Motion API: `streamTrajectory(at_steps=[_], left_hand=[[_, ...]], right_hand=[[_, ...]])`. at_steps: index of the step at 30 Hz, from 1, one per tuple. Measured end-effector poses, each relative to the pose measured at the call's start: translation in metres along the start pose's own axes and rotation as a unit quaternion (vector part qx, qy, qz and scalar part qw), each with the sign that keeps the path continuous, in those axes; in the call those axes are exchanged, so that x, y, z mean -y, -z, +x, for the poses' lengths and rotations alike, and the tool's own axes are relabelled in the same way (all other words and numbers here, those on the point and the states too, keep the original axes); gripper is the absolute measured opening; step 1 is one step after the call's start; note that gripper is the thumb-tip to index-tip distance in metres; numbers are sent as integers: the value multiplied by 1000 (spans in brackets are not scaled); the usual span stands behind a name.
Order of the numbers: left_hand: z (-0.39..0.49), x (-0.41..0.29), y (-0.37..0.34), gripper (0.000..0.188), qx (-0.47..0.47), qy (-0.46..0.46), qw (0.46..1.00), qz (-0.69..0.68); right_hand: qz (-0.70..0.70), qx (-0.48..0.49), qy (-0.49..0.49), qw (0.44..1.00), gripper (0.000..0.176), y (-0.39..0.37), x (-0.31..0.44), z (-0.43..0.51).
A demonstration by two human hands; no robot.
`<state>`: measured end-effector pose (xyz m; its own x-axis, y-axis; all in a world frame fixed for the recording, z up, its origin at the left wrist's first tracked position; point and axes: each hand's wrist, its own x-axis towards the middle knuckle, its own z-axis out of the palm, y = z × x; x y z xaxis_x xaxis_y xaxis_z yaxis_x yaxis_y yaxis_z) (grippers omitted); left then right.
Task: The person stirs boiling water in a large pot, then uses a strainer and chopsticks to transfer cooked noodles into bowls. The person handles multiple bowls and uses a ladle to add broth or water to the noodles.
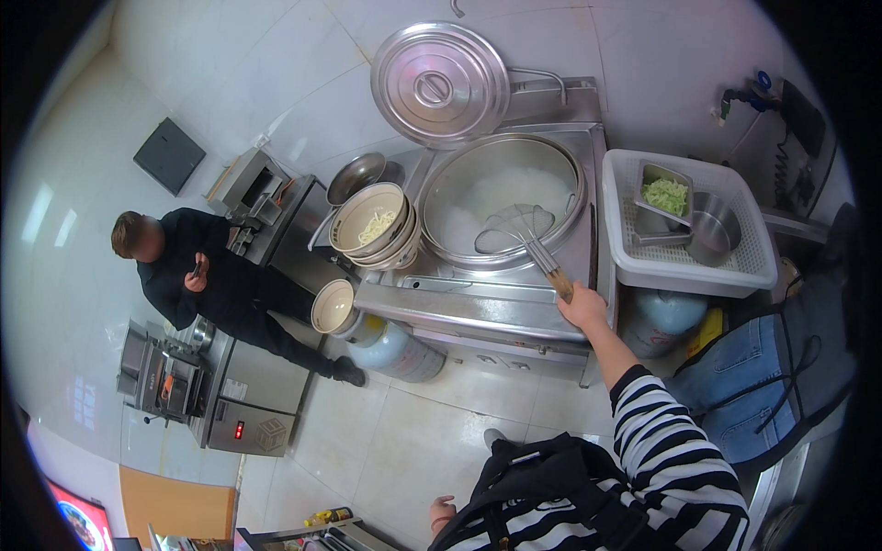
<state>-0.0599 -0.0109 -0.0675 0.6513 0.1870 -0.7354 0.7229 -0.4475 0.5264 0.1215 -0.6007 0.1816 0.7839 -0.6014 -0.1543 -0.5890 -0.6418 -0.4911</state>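
Note:
My right hand point(584, 307) grips the wooden handle of a wire-mesh strainer point(529, 229). Its mesh basket is over the near right side of a large round steel pot point(428, 193) of cloudy, steaming liquid; whether the mesh touches the liquid is hard to tell. Low in the view, my left hand point(442, 508) hangs beside my body, away from the stove, its fingers partly hidden from clear sight. Left of the pot is a stack of bowls point(375, 227), the top one holding pale noodles point(379, 227).
A steel lid point(435, 86) leans behind the pot. To the right, a white plastic basket point(689, 277) holds a steel pan of shredded greens point(665, 196) and a steel pot point(716, 231). Gas cylinders point(400, 355) stand below. One person point(207, 268) stands left, holding a phone; another point(751, 386) is close at right.

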Motion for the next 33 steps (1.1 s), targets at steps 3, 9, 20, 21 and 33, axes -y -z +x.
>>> streamTrajectory(at_steps=[3,9,20,21,33], left_hand=[[2,0,0,28,4,11,1000,-22],[4,4,-2,28,-22,-32,999,6],[0,2,-3,29,-16,-58,998,-15],[-2,0,-4,29,-30,-55,998,3],[-3,-7,-10,30,-56,-30,996,65]], right_hand=[[-1,0,0,1000,43,-2,-1,1],[-3,2,0,1000,45,-3,-2,2],[-4,11,-4,1000,46,3,2,-2],[-2,11,-2,1000,46,3,2,-2],[0,-1,4,1000,46,-4,-3,3]])
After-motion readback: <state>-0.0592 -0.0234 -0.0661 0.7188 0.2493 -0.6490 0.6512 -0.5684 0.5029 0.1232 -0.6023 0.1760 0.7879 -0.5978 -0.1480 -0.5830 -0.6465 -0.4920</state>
